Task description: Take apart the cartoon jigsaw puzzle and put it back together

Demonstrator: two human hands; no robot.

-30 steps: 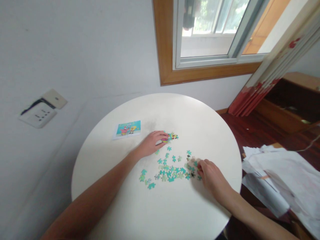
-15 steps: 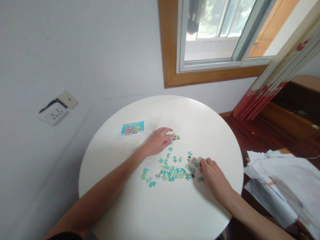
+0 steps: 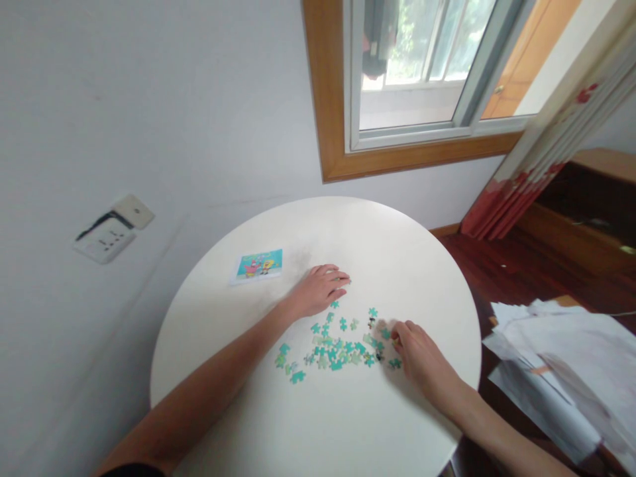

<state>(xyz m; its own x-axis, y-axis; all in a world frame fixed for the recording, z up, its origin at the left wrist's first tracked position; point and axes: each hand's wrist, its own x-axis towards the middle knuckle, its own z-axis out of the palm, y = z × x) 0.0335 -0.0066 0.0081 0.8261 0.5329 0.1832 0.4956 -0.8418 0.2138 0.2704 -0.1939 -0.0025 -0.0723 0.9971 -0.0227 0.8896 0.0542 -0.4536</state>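
Many small teal and pale green jigsaw pieces (image 3: 336, 364) lie loosely scattered over the middle of a round white table (image 3: 318, 424). My left hand (image 3: 320, 291) rests above them with fingers stretched out flat, covering most of a small cluster of pieces; only an edge shows by the fingertips. At the right side of the scatter, my right hand (image 3: 420, 354) is pinched on a jigsaw piece (image 3: 396, 341), of which just a yellowish bit shows. A picture card (image 3: 259, 265) with a pink and a yellow cartoon figure lies left of my left hand.
A white wall with a socket (image 3: 105, 238) stands behind and left of the table. Beyond the far edge is a wood-framed window (image 3: 332, 156). A red and white curtain (image 3: 501, 199) hangs at right, above a stack of papers (image 3: 571, 358).
My left hand has flattened over the cluster, hiding colourful pieces that showed beside its fingers. My right hand stays pinched in nearly the same spot. The view has shifted slightly.
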